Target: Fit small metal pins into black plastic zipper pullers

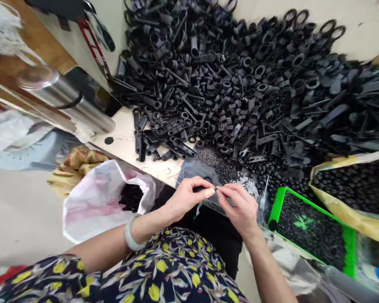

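Note:
My left hand (189, 197) and my right hand (240, 207) meet fingertip to fingertip at the front edge of the table. Both are closed in a pinch on a small dark part (215, 189), mostly covered by the fingers, so its kind does not show. Just beyond the fingers lie a heap of tiny grey metal pieces (208, 156) and a pile of small shiny silver pins (246, 183). Black plastic link-shaped parts (180, 146) with round holes are spread past my left hand.
A big heap of black plastic rings and levers (240, 84) covers the table's far side. On the left stand a steel flask (66, 99) and a white bag (91, 206) below the edge. At right are a green tray (279, 202) of small black bits and a yellow-rimmed sack (334, 202).

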Demonstrator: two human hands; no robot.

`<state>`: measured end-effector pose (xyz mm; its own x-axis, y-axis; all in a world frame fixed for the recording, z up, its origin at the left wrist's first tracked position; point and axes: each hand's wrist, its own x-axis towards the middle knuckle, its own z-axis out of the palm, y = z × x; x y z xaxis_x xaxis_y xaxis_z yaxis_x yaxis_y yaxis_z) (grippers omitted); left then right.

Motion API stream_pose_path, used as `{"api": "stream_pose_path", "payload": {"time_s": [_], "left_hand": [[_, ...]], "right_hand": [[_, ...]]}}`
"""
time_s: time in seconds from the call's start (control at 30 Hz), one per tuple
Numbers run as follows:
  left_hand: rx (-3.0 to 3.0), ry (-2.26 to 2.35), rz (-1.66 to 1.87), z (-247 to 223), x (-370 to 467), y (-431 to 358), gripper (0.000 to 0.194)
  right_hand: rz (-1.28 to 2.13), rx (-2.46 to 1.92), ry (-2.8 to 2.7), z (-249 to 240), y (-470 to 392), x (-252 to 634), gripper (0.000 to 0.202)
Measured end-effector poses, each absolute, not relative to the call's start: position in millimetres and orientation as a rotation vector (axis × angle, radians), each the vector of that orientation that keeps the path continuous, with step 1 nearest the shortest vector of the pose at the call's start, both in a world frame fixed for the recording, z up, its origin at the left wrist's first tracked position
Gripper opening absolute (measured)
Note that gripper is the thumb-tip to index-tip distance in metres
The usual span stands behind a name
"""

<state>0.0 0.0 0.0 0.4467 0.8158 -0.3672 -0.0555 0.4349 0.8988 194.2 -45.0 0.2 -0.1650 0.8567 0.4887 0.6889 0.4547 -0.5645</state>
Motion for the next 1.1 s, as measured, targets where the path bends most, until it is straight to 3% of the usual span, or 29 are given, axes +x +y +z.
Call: {"api": "stream_pose_path", "payload": {"time_s": [0.23, 0.43, 0.57, 1.1], "left_hand": [[0.844, 0.873, 0.58, 9.2, 2.8, -1.7, 0.027], [0.737, 0.728, 0.518, 19.0, -4.6, 0.6, 0.082], [0.709, 0.743, 0.482, 16.7, -7.0, 4.2, 0.101], [0.625, 0.855, 0.44, 10.6, -7.2, 6.7, 0.102]], "right_hand": [[0.373, -1.383, -1.77, -4.7, -45.2, 204.3, 0.016], [0.359, -1.347, -1.793, -4.6, -41.0, 209.6, 0.017], [0.28, -1.218, -1.969, -5.3, -33.6, 207.3, 0.017], [0.17, -1.091, -2.254, -16.5, -30.1, 205.0, 0.029]]}}
